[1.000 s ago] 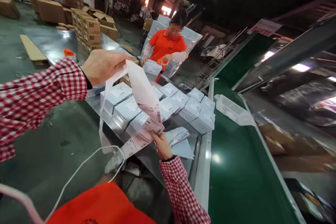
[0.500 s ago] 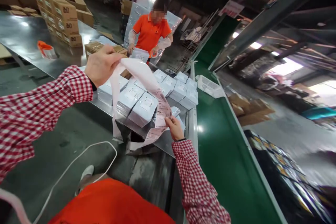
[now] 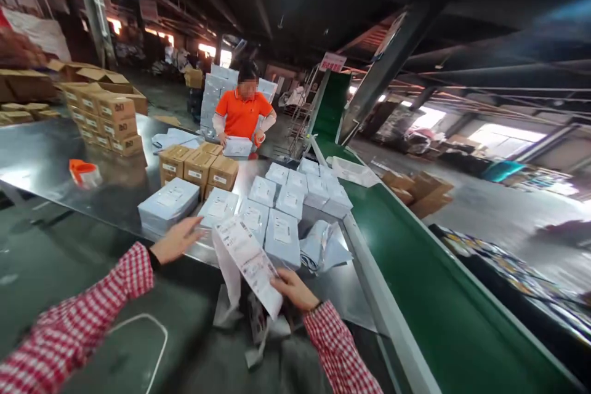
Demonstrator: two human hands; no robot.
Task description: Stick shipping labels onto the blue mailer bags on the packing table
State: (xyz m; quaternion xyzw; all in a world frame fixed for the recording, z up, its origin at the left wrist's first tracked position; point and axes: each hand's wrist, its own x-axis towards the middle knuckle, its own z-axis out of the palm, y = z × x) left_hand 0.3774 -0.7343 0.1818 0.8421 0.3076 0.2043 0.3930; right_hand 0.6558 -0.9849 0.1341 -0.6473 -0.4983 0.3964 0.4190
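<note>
Fingers (image 3: 281, 282) on label strip (image 3: 247, 265) — slanting down-right

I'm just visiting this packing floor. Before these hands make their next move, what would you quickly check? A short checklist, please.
Right hand grips the printed label strip: ok, pinched near its lower end.
Left hand is free: ok, open and holding nothing.
Loose paper hanging below the table edge: cannot tell whether it is snagged.
Crumpled mailer is out of the way: not ok, it lies just beyond the right hand.
Co-worker is clear of the hands: ok, across the steel table, holding a parcel.
</note>
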